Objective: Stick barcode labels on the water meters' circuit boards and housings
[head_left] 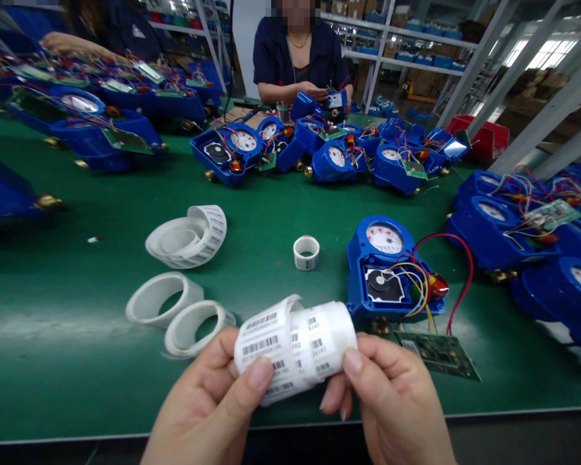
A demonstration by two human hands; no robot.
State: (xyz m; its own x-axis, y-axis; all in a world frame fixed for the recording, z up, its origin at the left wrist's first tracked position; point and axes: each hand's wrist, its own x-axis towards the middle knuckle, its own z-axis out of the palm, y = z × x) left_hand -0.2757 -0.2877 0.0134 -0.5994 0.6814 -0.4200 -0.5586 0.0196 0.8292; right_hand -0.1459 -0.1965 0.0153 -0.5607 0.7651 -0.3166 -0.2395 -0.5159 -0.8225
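Note:
Between my two hands is a roll of white barcode labels (295, 352), held over the table's near edge. My left hand (217, 394) grips its left end, thumb pressed on the printed face. At the right end, the thumb and fingers of my right hand (387, 387) pinch the roll. Its layers are slid sideways, so a narrower inner part sticks out to the right. Just beyond stands a blue water meter (358, 284) with its lower housing uncovered; wires run from it to a green circuit board (440, 354) by my right hand.
Left of my hands lie a loosely coiled label roll (208, 242) and two other label rolls (142, 307) (179, 339). A small label ring (306, 261) sits mid-table. Blue meters (336, 161) line the back and both sides. Across the green table (266, 226), a co-worker (300, 64) handles a meter.

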